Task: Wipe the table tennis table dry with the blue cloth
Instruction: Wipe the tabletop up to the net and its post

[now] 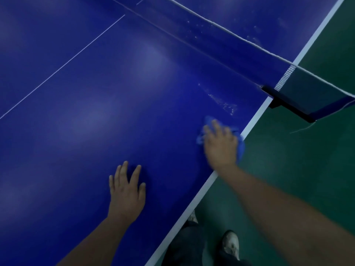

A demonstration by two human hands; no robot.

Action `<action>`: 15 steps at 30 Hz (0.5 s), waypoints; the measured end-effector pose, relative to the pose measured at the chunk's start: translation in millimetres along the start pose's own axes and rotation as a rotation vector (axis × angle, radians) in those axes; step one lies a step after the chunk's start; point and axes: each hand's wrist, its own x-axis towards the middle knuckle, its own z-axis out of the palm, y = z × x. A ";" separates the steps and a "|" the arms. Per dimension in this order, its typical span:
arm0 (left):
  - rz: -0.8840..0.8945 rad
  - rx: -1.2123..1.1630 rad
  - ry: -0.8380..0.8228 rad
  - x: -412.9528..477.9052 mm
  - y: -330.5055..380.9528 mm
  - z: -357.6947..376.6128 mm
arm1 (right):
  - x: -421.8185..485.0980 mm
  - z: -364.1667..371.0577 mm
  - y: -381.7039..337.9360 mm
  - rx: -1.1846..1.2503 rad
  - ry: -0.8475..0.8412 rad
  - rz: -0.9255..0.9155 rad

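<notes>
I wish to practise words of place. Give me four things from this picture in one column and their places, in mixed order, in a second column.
Things
1. left hand
2. blue cloth
3. water droplets
4. net clamp

Places
A. fixed at the side edge of the table
B. flat on the bare blue table top
C. under the right hand, by the white edge line
D. on the table top, between the cloth and the net

Pairs: 1-B, 2-C, 3-D, 4-A

No text, label, brand or number is legible (neither on table (96, 96) nor net (311, 91)).
</notes>
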 end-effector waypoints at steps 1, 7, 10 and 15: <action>0.032 0.016 -0.013 6.5 6.4 -0.5 | 13.8 -11.5 26.0 0.030 0.009 0.161; 0.179 0.063 -0.056 64.8 45.8 0.4 | -13.8 -26.4 9.9 0.104 0.209 0.143; 0.188 0.065 -0.046 101.7 59.2 -3.1 | -64.5 8.8 -65.1 0.106 0.022 -0.190; 0.165 0.094 -0.035 177.3 63.9 -18.9 | -32.7 24.3 -105.2 0.133 -0.109 -0.114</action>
